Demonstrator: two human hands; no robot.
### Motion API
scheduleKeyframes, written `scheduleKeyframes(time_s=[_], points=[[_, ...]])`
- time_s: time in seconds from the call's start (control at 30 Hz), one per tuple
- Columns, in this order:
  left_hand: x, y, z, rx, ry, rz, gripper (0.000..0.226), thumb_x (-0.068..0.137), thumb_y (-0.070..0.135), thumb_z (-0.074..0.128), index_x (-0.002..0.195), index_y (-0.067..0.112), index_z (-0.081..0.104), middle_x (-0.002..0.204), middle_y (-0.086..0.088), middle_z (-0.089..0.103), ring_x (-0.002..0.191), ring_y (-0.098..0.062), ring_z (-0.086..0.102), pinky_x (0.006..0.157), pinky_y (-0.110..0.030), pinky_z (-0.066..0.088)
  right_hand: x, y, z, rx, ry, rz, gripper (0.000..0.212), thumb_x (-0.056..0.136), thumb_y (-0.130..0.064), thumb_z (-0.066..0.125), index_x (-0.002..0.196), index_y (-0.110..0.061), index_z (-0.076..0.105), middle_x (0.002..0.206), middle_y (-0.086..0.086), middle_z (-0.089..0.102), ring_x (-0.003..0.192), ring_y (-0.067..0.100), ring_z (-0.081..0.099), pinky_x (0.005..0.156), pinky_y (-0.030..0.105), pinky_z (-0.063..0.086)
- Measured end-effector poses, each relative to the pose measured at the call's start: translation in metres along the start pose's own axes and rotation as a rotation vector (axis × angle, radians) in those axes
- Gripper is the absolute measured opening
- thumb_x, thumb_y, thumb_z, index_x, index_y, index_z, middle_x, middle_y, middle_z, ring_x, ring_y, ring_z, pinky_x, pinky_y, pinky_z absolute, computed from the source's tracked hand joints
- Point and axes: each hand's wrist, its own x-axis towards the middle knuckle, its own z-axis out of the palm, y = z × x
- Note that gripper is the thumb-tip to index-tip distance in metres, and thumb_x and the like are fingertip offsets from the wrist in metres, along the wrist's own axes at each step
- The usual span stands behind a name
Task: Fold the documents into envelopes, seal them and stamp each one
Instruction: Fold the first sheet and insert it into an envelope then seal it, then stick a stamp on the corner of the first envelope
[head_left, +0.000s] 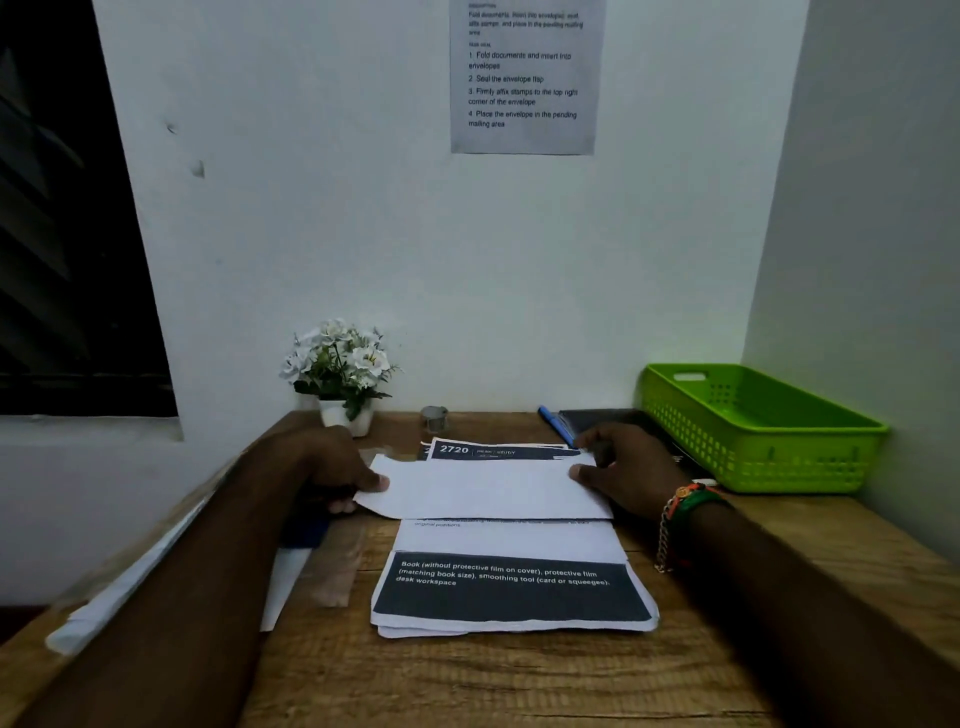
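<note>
Documents (511, 592) lie nearest me in a stack on the desk (519, 680), dark printed band toward me. Over the stack's far half I hold 1 folded sheet (483, 488), its long axis running left to right between my 2 hands. My left hand (332, 467) pinches the sheet's left end, thumb on top and fingers (340, 506) curled under; my right hand (631, 470) clamps the right end the same way, thumb pressed on the paper. Both hands sit equally close to it, so I judge the next crease should run along that long axis. No envelope shows clearly; pale sheets at the desk's left edge are too blurred to name. Beyond my right hand lie a blue pen (556, 426) and a green basket (758, 431). Farther back stand a small jar (434, 418), a flower pot (343, 374) and the wall with its instruction sheet (524, 78).
</note>
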Motion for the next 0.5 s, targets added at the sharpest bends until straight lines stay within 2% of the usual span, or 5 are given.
scheduleKeyframes(time_s=[0.17,0.23,0.3,0.37,0.5], points=[[0.005,-0.006,0.000,0.150,-0.028,-0.027,0.046,0.095,0.042,0.068,0.062,0.010,0.065,0.046,0.005,0.061,0.040,-0.006,0.052,0.048,-0.016,0.044,-0.004,-0.003,0.000,-0.085,-0.011,-0.041,0.041,0.074,-0.037,0.086,0.109,-0.021,0.070,0.099,0.000,0.068,0.087,0.015,0.064,0.074,0.022,0.043],[0.008,-0.008,0.001,0.169,0.003,-0.040,0.041,0.089,0.046,0.074,0.066,0.013,0.066,0.059,0.002,0.066,0.049,-0.006,0.055,0.055,-0.016,0.047,-0.005,-0.003,0.001,-0.100,-0.011,-0.056,0.042,0.072,-0.039,0.086,0.107,-0.022,0.070,0.101,-0.001,0.069,0.086,0.013,0.064,0.074,0.020,0.042],[0.010,-0.011,0.001,0.199,0.084,-0.036,0.043,0.077,0.048,0.084,0.090,0.010,0.069,0.094,-0.006,0.070,0.080,-0.014,0.066,0.075,-0.023,0.054,-0.005,-0.004,0.002,-0.127,-0.021,-0.067,0.038,0.072,-0.041,0.086,0.103,-0.026,0.071,0.103,-0.002,0.070,0.087,0.011,0.064,0.075,0.020,0.044],[0.014,-0.013,0.000,0.246,0.174,-0.036,0.077,0.065,0.049,0.092,0.121,0.005,0.063,0.125,-0.010,0.063,0.108,-0.022,0.062,0.090,-0.031,0.054,-0.006,-0.006,0.003,-0.184,-0.037,-0.080,0.034,0.073,-0.044,0.084,0.102,-0.030,0.072,0.108,-0.004,0.070,0.095,0.012,0.064,0.081,0.023,0.047],[0.013,-0.002,-0.001,0.317,0.174,0.052,0.067,0.065,0.040,0.094,0.117,0.008,0.065,0.113,-0.004,0.066,0.096,-0.017,0.059,0.064,-0.025,0.044,-0.009,-0.014,0.005,-0.311,-0.012,-0.127,0.031,0.076,-0.054,0.077,0.100,-0.036,0.073,0.116,-0.006,0.065,0.110,0.015,0.060,0.090,0.028,0.046]])
